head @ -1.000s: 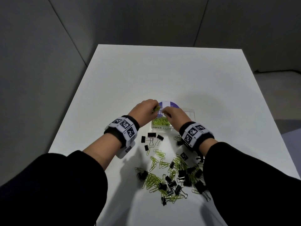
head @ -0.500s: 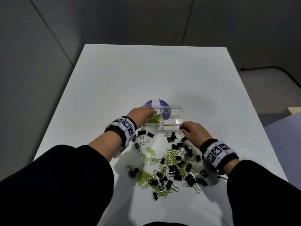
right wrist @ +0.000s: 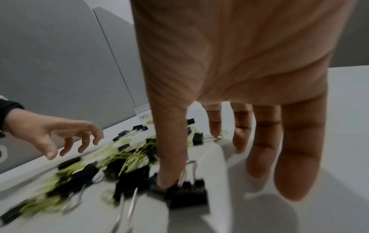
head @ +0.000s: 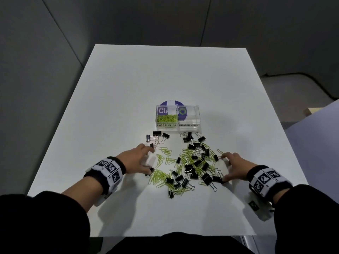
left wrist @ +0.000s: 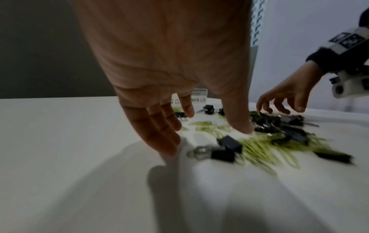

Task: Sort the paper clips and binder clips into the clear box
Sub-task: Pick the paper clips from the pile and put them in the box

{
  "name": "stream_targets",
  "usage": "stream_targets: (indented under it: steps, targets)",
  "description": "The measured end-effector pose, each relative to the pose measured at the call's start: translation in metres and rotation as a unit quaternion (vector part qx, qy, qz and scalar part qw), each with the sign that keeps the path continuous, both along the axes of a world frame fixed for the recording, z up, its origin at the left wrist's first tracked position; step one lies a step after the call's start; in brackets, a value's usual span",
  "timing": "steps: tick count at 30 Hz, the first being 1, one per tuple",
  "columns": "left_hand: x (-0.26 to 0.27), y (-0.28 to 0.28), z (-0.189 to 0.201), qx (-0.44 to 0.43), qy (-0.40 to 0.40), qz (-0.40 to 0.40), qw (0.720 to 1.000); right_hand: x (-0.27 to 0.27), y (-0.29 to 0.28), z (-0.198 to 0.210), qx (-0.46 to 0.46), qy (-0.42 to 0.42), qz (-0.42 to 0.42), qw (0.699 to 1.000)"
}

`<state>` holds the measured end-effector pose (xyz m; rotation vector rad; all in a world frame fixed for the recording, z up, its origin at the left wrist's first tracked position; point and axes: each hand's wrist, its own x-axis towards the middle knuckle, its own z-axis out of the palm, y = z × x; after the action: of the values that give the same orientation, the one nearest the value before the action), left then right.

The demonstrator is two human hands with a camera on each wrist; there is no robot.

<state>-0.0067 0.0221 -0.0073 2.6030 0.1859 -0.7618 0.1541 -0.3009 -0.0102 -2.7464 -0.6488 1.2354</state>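
Both hands off the clear box [head: 177,117] now: left hand [head: 136,161] and right hand [head: 233,166] flank the clip pile [head: 190,167], fingers spread.

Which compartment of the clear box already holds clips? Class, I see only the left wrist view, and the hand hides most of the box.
Observer: In the head view, the clear box has a left compartment lettered PAPER CLIPS, which holds green paper clips.
Operator: And the other compartment?
Observer: The one lettered BINDER CLIPS looks empty; only a purple disc shows through it.
Operator: Is the right hand holding anything?
Observer: No. In the right wrist view the right hand has its thumb tip on a black binder clip, fingers spread.
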Motion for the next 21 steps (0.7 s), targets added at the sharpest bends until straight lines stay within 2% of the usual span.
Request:
stream_targets:
  steps: [2,7,15,21]
  targets:
    - [-0.015,-0.004,-0.008,-0.009,0.020,0.006,1.000,-0.012,-0.005,-0.003,0.000,-0.008,0.005,1.000]
    - [-0.026,-0.024,-0.019,-0.046,-0.006,0.049,0.998,-0.036,0.000,-0.012,0.027,-0.033,-0.018,0.999]
    - [-0.014,-0.047,-0.025,-0.037,-0.054,0.094,0.993,-0.052,0.049,-0.019,0.087,-0.073,-0.014,0.993]
    - [-0.011,-0.047,-0.025,-0.023,-0.054,0.111,0.992,-0.060,0.062,-0.019,0.091,-0.106,0.040,0.989]
